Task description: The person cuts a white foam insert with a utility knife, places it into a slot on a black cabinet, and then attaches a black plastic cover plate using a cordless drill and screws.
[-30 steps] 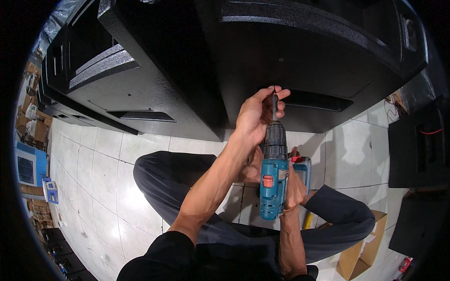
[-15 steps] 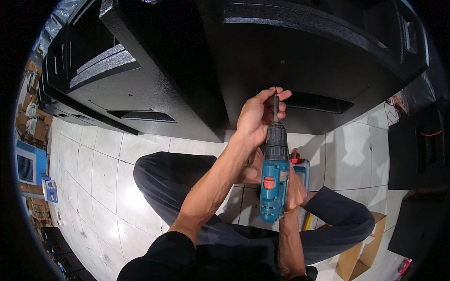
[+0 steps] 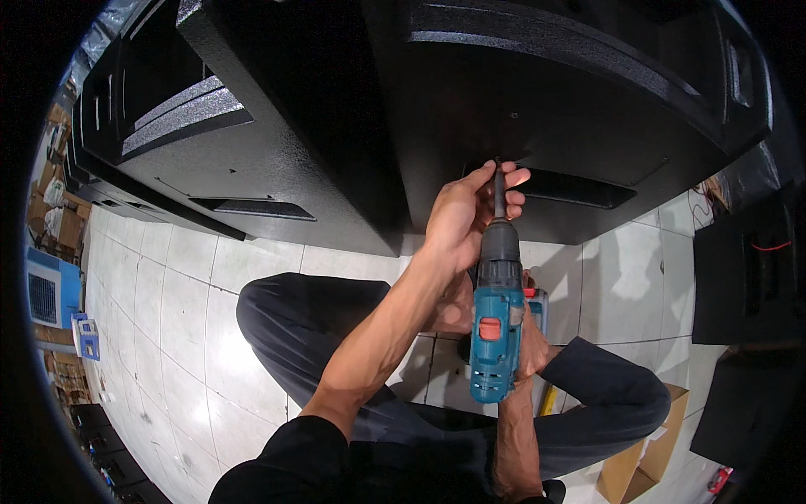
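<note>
My right hand (image 3: pixel 532 351) grips a teal and black cordless drill (image 3: pixel 494 353) from below; its handle is mostly hidden under the body. The drill points away from me at a large black cabinet (image 3: pixel 470 92), which looks like a loudspeaker box. My left hand (image 3: pixel 457 218) is closed around the front of the long driver bit (image 3: pixel 499 191), thumb and fingertips meeting at its tip. The tip sits at the cabinet panel, beside a recessed slot (image 3: pixel 579 189). Whether a screw is on the tip is too small to tell.
More black cabinets (image 3: pixel 252 160) stand to the left, with others (image 3: pixel 743 260) on the right. My crossed legs rest on the white tiled floor (image 3: pixel 193 336). An open cardboard box (image 3: pixel 646 462) lies at lower right. A blue machine (image 3: pixel 52 286) stands far left.
The drill and both hands have shifted slightly to the right in the picture, the drill's rear a little nearer me. Both holds are kept.
</note>
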The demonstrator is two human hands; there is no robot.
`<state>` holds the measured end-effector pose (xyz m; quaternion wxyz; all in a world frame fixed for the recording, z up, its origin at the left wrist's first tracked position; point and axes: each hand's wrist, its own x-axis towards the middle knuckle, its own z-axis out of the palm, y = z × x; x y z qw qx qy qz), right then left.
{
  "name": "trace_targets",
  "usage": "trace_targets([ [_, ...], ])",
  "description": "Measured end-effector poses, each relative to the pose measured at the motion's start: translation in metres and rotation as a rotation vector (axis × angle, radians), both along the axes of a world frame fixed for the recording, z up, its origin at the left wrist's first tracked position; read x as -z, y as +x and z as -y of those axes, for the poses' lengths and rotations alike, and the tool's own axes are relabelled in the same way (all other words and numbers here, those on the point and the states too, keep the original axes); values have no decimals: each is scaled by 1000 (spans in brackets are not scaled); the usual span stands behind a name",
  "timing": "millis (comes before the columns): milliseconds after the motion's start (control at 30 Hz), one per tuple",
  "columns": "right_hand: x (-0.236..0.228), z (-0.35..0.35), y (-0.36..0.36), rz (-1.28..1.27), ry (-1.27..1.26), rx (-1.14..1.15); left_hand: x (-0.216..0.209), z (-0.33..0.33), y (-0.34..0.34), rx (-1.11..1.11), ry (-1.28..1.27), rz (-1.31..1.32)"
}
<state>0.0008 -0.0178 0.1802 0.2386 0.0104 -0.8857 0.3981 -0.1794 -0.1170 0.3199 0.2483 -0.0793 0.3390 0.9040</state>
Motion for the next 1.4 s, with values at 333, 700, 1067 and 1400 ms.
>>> trace_targets([
  [333,-77,1,-23,-308,367,49,9,3,16,12,-43,76],
  [700,-87,-1,-21,-275,303,24,26,10,38,106,-97,79],
  [1067,-81,1,-18,-274,281,3,10,33,96,334,-480,-194],
  [1400,-99,-9,-12,-211,454,2,23,26,104,240,-227,-126],
])
